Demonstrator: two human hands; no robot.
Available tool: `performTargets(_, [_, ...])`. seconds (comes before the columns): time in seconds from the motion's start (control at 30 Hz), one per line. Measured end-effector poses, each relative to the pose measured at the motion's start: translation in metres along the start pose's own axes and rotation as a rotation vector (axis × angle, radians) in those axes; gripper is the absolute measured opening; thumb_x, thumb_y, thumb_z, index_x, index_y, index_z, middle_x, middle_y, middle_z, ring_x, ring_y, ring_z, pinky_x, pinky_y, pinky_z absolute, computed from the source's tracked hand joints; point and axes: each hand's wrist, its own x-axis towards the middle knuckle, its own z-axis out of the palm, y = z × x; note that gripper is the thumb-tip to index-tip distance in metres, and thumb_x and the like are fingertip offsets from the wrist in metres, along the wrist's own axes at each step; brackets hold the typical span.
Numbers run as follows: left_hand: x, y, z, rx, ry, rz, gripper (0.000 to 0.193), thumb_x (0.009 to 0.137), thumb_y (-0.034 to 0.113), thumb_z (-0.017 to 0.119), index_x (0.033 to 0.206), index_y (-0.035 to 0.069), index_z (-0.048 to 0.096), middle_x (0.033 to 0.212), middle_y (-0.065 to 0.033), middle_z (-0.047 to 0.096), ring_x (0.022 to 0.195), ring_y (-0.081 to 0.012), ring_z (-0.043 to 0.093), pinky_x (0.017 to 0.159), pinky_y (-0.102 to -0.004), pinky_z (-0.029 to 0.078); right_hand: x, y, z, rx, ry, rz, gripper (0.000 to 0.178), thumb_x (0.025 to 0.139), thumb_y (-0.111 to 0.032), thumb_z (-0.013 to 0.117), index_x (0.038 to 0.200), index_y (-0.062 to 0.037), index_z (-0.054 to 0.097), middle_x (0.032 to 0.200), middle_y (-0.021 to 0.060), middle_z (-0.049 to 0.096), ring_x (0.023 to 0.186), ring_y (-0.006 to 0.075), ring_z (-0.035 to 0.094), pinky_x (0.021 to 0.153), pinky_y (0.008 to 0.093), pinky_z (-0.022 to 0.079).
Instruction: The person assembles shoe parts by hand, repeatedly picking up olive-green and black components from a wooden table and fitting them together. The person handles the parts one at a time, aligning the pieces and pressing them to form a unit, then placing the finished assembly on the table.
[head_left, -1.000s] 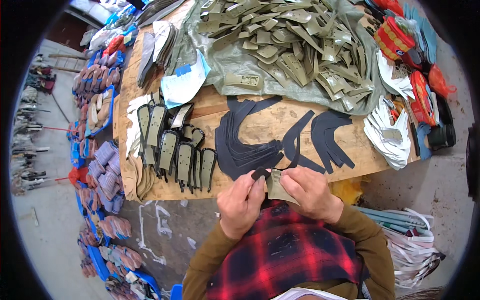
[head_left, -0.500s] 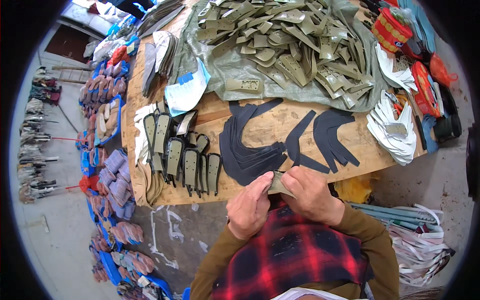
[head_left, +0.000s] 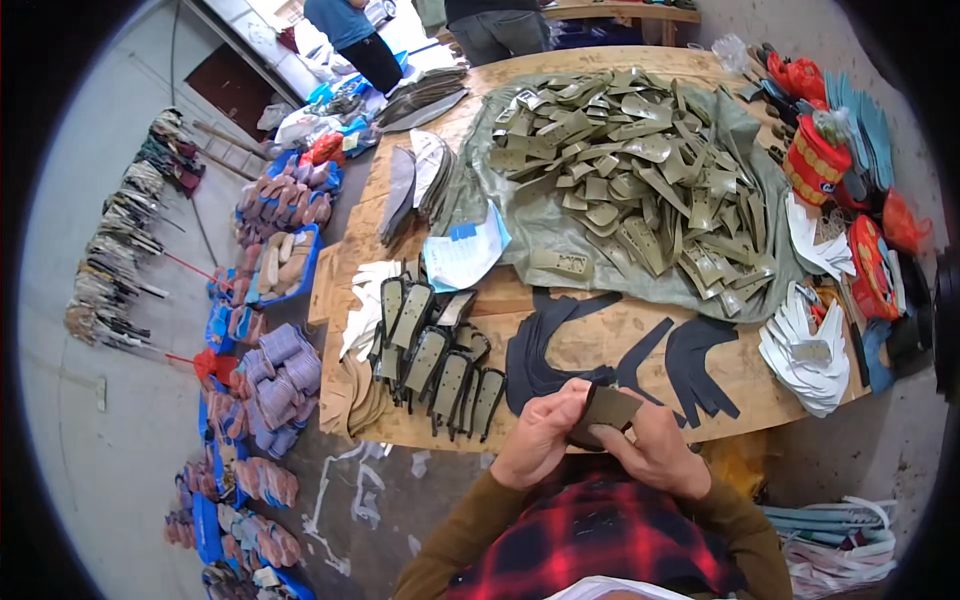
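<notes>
Close to my body, at the table's near edge, both hands hold one olive-green curved plate (head_left: 610, 407) with black material along its left side. My left hand (head_left: 538, 438) pinches that left side, fingers closed. My right hand (head_left: 658, 447) grips the plate from the right, thumb pressed on its lower part. Just beyond my hands lie curved black sheet pieces (head_left: 548, 345), fanned in an overlapping stack, with more black pieces (head_left: 697, 370) to the right. Left of them stand several olive plates with black edging (head_left: 452, 382), bunched together.
A big heap of loose olive plates (head_left: 650, 170) covers a green plastic sheet (head_left: 490, 215) on the wooden table (head_left: 480, 285). White cut pieces (head_left: 805, 355) and a red bucket (head_left: 815, 165) stand right. Blue crates of bundled pieces (head_left: 300, 275) line the left floor. Two people stand at the back.
The view has tilted up, showing people at the back. My hands have turned the olive plate, so more of its face shows; my right hand now grips it from the right.
</notes>
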Motion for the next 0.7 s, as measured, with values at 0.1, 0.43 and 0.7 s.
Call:
performTargets(0.1, [0.0, -0.005, 0.001, 0.158, 0.042, 0.085, 0.016, 0.095, 0.009, 0.059, 0.098, -0.003, 0.069, 0.104, -0.0017, 0.055, 0.089, -0.009, 0.049, 0.077, -0.0248, 0.041, -0.005, -0.003, -0.005, 0.062, -0.049, 0.049, 0.026, 0.084, -0.008, 0.066, 0.109, -0.0007, 0.059, 0.089, 0.0192, 0.061, 0.072, 0.0381, 0.06, 0.062, 0.0422, 0.048])
performTargets(0.43, [0.017, 0.0, 0.011, 0.776, 0.243, 0.364, 0.01, 0.088, 0.005, 0.067, 0.09, -0.004, 0.066, 0.077, -0.0063, 0.059, 0.071, -0.0142, 0.055, 0.061, -0.0268, 0.044, -0.009, 0.012, -0.001, 0.074, -0.122, 0.129, 0.032, 0.086, -0.012, 0.065, 0.114, 0.0011, 0.057, 0.092, 0.0214, 0.062, 0.083, 0.0415, 0.061, 0.069, 0.0462, 0.048])
performTargets(0.7, [0.034, 0.003, 0.017, 0.658, 0.279, 0.232, 0.018, 0.094, 0.011, 0.064, 0.079, 0.001, 0.062, 0.072, 0.0015, 0.055, 0.066, -0.0058, 0.047, 0.058, -0.0223, 0.037, -0.011, 0.02, -0.001, 0.077, -0.186, 0.191, 0.029, 0.087, -0.013, 0.063, 0.111, 0.0015, 0.057, 0.095, 0.0215, 0.062, 0.087, 0.0403, 0.06, 0.074, 0.0441, 0.047])
